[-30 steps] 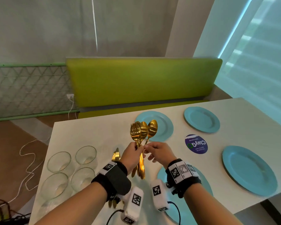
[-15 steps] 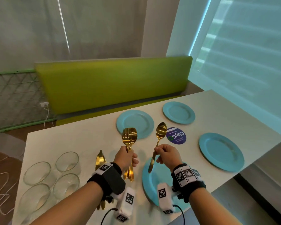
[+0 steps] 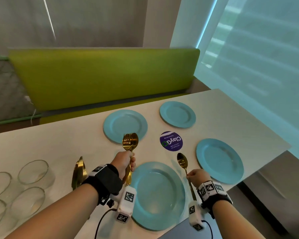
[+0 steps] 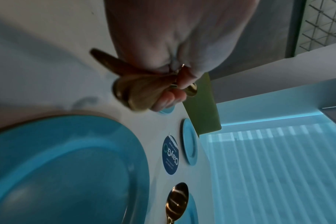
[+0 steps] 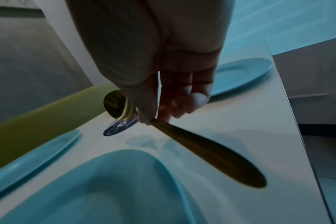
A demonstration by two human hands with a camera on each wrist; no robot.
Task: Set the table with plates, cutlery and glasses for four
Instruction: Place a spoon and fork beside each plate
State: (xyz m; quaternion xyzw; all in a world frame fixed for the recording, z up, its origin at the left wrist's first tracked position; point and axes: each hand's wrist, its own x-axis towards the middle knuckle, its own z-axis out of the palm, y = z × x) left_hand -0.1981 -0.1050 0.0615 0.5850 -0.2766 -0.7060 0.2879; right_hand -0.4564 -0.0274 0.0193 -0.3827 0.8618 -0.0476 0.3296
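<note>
We are laying cutlery. Our right hand (image 3: pixel 196 175) pinches one spoon (image 3: pixel 182 162) just right of the near plate (image 3: pixel 155 195); our left hand (image 3: pixel 124 162) grips the remaining cutlery bundle (image 3: pixel 130 141) at its left. Next, lower the spoon flat onto the counter (image 3: pixel 50 145) beside that plate.

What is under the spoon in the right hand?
Bare tabletop, in the gap between the near plate and the right plate. The single spoon is pinched by the right hand. Whether its handle end already touches the table is hidden.

Black wristbands (image 3: pixel 105 180) – white tagged camera pods (image 3: pixel 126 203), black cables (image 3: pixel 100 221).
</note>
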